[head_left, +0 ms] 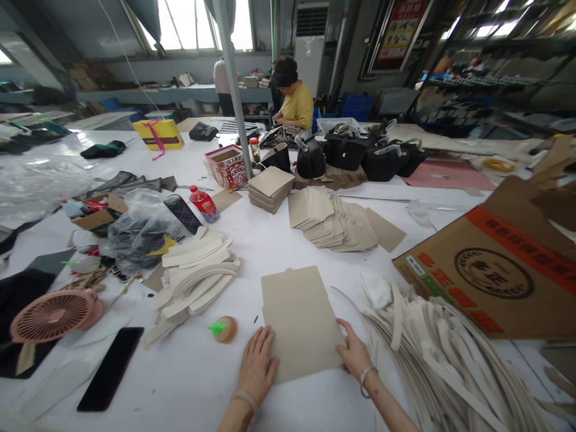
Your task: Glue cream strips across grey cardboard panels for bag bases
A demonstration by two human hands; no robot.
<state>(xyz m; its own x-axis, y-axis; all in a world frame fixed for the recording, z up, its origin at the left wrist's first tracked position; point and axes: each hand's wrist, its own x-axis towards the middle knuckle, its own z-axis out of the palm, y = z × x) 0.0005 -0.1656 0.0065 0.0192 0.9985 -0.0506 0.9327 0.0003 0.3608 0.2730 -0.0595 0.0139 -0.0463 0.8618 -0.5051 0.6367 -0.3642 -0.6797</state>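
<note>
A flat grey-beige cardboard piece (300, 321) with a small tab on its far edge lies on the white table in front of me. My left hand (257, 363) rests flat at its lower left edge, fingers stretched out, thumb against the card. At the right edge, my right hand (354, 355) grips the card between thumb and fingers. Left of the left hand stands a small bottle of amber liquid with a green nozzle (224, 329). Long pale cardboard strips (436, 354) are heaped beside my right forearm.
Farther in are stacked cardboard pieces (270, 191), a fanned card pile (335, 222) and black bags (346, 150). Curved strips (198, 273), a phone (110, 369) and a pink fan (56, 316) lie left. A large carton (495, 276) stands right. Someone in yellow (297, 107) works across the table.
</note>
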